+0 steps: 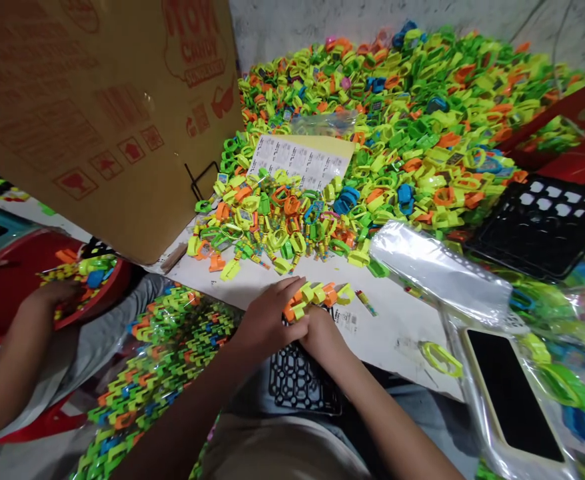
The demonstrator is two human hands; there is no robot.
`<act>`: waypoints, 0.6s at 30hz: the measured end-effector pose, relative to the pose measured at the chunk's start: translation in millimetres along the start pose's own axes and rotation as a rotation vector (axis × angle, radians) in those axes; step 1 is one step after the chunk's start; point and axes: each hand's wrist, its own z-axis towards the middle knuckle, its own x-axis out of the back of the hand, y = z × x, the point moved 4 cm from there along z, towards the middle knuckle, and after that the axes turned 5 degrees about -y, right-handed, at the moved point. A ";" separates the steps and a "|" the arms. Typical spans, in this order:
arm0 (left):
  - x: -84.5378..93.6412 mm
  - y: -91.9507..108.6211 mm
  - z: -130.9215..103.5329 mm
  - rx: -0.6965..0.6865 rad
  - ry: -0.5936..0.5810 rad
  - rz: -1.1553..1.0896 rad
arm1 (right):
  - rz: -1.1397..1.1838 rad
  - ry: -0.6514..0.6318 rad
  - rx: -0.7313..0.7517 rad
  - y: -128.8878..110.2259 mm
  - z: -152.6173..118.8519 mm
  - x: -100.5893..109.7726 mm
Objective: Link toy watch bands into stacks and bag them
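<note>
My left hand [268, 319] is closed on a row of yellow and orange plastic toy watches [317, 294] above my lap. Against it, just under the row, my right hand [321, 332] is closed too; what lies inside its fingers is hidden. Below both hands a black latticed plastic basket [302, 380] rests on my lap. A small tube of coloured candies [366, 303] lies on the white table board [397, 327], right of the watches. One loose yellow watch band [441, 359] is farther right.
A large heap of toy watches [422, 133] fills the back. A printed cardboard box [122, 100] stands left, a label sheet [302, 160] lies mid-heap. Right are plastic bags [437, 270], a black basket [542, 230] and a phone [515, 393]. Another person's hand [55, 297] reaches into a red basin [7, 287].
</note>
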 end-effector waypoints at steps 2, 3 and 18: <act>-2.2 1.2 2.7 0.038 0.026 0.011 | 0.016 0.012 0.025 4.2 1.6 -1.0; -3.6 2.5 3.7 0.063 0.033 0.014 | 0.015 0.023 0.017 6.5 2.3 -2.0; 58.3 -105.3 -29.3 0.504 0.478 0.349 | 0.117 0.138 0.014 53.9 -80.0 38.7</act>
